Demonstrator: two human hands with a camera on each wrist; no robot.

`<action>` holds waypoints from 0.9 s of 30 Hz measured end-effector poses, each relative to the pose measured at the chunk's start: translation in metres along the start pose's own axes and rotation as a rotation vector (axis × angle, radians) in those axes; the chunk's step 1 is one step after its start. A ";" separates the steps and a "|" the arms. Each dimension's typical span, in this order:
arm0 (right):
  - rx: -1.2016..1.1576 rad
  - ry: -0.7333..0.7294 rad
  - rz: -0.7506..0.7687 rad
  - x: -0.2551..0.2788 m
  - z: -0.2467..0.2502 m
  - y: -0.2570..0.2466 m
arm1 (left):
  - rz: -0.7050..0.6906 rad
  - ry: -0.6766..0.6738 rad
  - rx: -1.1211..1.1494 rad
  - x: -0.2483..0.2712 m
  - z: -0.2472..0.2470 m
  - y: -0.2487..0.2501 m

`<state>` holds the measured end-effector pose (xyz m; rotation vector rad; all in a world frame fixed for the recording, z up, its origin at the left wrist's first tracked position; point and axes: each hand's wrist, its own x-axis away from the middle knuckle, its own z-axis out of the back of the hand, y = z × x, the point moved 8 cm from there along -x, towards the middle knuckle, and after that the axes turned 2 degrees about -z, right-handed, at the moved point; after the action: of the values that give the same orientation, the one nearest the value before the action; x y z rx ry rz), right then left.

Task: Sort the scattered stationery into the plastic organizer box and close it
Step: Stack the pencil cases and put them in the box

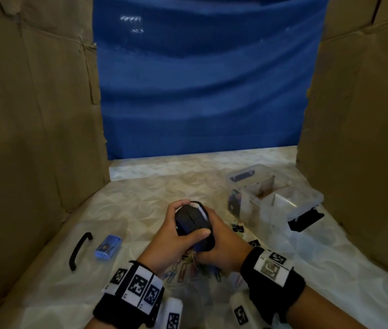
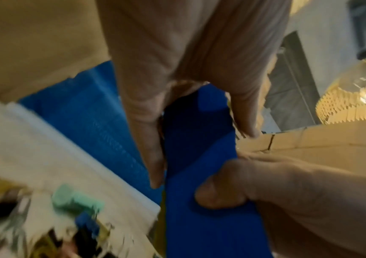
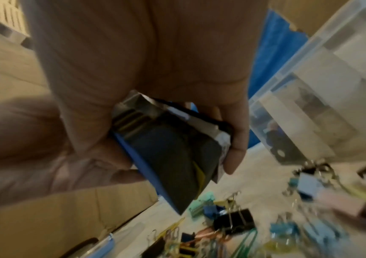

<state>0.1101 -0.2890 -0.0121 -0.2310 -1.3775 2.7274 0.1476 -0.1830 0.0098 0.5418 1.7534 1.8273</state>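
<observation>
Both hands hold one dark packet (image 1: 189, 225) with a blue edge and pale wrapping, lifted above the table's middle. My left hand (image 1: 186, 218) grips it from the left, thumb across its front face. My right hand (image 1: 214, 236) wraps it from the right and underneath; the right wrist view shows this hand (image 3: 177, 165) with thumb and fingers clamping the packet (image 3: 173, 150). The clear plastic organizer box (image 1: 306, 198) stands open to the right, dividers inside, with a black latch hanging at its near corner. Paper clips and binder clips (image 1: 186, 271) lie scattered beneath my hands.
A small blue box (image 1: 107, 246) and a black curved handle (image 1: 79, 250) lie at the left on the pale patterned table. Cardboard walls (image 1: 34, 115) close in left and right, and a blue sheet hangs behind. More binder clips (image 1: 238, 227) sit beside the organizer.
</observation>
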 end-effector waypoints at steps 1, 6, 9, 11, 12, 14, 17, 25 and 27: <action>0.062 -0.001 0.013 0.000 0.001 -0.002 | -0.007 0.025 -0.040 -0.002 0.002 0.003; 0.527 0.061 0.048 -0.004 0.012 -0.024 | -0.058 0.188 -0.125 -0.014 0.011 0.013; 0.631 0.090 0.064 -0.003 0.026 -0.038 | -0.100 0.199 0.007 -0.019 0.010 0.020; 0.718 0.090 0.138 0.001 0.032 -0.049 | -0.130 0.229 0.077 -0.020 0.012 0.022; 0.750 0.079 0.175 0.001 0.034 -0.051 | -0.143 0.247 0.104 -0.021 0.014 0.023; 0.752 0.051 0.200 0.001 0.041 -0.050 | -0.161 0.273 0.139 -0.024 0.016 0.023; 0.756 0.054 0.131 -0.005 0.065 -0.040 | -0.184 0.340 0.143 -0.030 0.019 0.024; 0.703 0.053 -0.063 -0.019 0.093 -0.018 | -0.181 0.334 0.051 -0.058 -0.009 0.039; 0.621 0.082 -0.090 -0.024 0.100 -0.012 | -0.205 0.344 0.059 -0.064 -0.019 0.046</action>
<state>0.1164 -0.3645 0.0586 -0.2220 -0.4601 2.8611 0.1803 -0.2379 0.0592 0.0631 2.0067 1.8054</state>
